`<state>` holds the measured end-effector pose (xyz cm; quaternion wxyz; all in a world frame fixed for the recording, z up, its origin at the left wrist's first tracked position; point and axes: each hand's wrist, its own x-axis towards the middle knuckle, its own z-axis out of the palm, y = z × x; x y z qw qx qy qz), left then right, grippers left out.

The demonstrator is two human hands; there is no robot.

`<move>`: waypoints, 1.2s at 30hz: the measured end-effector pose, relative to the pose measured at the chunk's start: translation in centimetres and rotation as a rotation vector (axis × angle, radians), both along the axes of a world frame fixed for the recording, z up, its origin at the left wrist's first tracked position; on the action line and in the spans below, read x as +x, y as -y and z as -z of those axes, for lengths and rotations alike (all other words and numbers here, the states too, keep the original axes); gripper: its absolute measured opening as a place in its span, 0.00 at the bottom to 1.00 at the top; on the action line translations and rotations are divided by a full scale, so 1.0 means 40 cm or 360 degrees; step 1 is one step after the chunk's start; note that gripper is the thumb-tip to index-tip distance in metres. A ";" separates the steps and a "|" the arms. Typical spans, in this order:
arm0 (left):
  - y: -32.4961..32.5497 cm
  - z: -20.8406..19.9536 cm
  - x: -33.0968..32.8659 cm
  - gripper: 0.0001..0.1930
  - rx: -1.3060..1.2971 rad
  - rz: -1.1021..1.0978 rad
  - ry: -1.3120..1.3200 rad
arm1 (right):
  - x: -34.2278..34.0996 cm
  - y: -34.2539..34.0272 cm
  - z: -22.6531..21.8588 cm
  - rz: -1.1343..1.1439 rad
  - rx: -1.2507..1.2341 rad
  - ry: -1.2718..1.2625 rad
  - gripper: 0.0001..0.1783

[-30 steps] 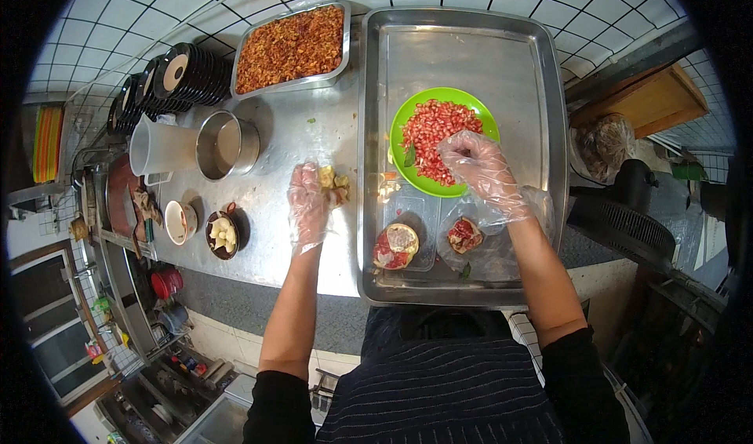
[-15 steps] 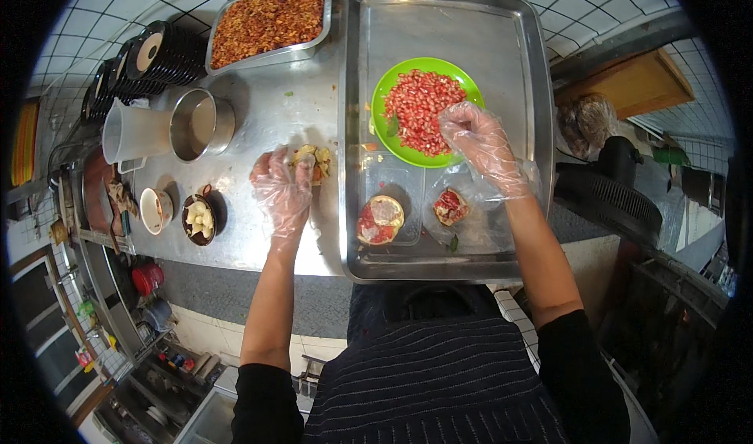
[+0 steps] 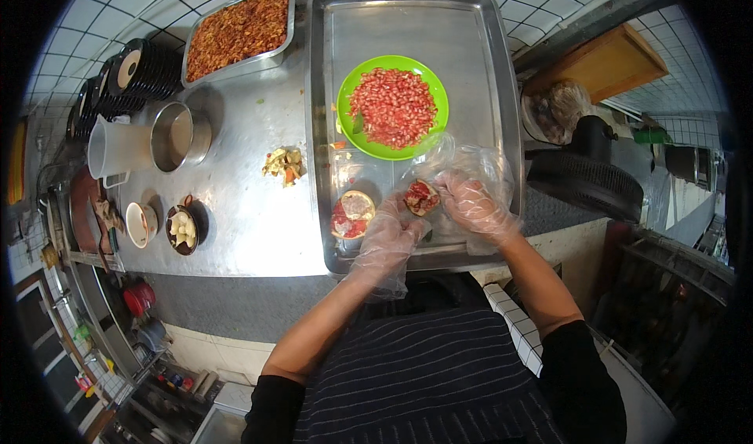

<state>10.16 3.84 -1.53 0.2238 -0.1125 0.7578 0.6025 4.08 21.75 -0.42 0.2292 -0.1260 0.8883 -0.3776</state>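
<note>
Both my hands wear clear plastic gloves and meet over the front of the metal tray point(image 3: 490, 60). Between them is a small pomegranate piece point(image 3: 421, 198) with red seeds showing. My left hand point(image 3: 390, 238) closes its fingers on the near left side. My right hand point(image 3: 474, 202) has bent fingers at the right side; its fingertips are partly hidden by the glove's folds. A larger pomegranate half point(image 3: 351, 216) lies just left of my left hand. Beyond the hands sits a green plate point(image 3: 441, 99) heaped with loose pomegranate seeds point(image 3: 392, 108) and a small leaf.
Left of the tray lies a little pile of peel scraps point(image 3: 283, 166). Farther left stand a steel pot point(image 3: 180, 136), a plastic jug point(image 3: 114, 150), a white cup point(image 3: 142, 224) and a dark bowl point(image 3: 183, 231) of pale pieces. A pan point(image 3: 240, 34) of reddish-brown crumbly food is behind.
My left hand has left the peel scraps and come right to the pomegranate piece. My right hand has drawn back from the green plate toward the same piece. The view has shifted.
</note>
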 end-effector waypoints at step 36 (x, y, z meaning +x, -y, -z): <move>-0.036 0.019 0.016 0.26 0.1061 -0.0642 0.0340 | 0.079 -0.034 0.024 0.0238 -0.0571 0.0045 0.12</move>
